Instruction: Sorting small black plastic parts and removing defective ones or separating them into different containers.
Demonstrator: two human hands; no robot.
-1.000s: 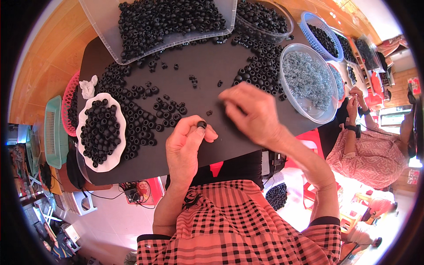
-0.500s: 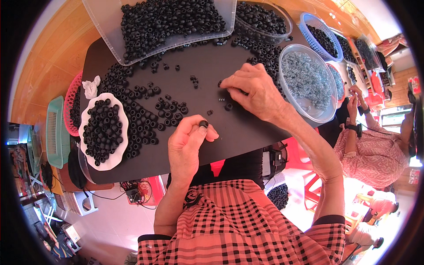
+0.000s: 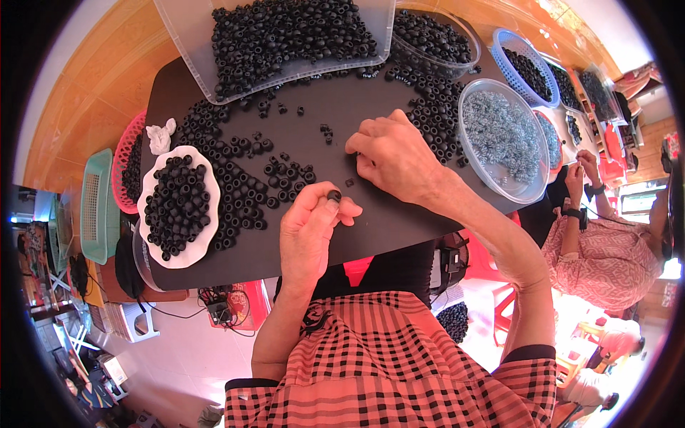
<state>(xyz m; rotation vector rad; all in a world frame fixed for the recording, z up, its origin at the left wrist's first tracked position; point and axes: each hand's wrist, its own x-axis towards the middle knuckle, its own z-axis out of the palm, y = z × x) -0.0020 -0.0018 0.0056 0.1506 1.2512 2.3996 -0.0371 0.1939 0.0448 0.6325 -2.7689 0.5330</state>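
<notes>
We hold one black piece, small and rounded, pinched between the thumb and fingers of our left hand. It pokes up past the thumb tip, one round end showing (we cannot tell how deep it is hollowed), its lower part hidden by our grip.

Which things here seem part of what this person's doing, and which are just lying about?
Seemingly in use:
black piece pinched in the left hand
loose black pieces beside the right hand
white plate of black pieces
perhaps the clear tub of bluish pieces

Seemingly just lying about:
crumpled white wad
green basket
</notes>
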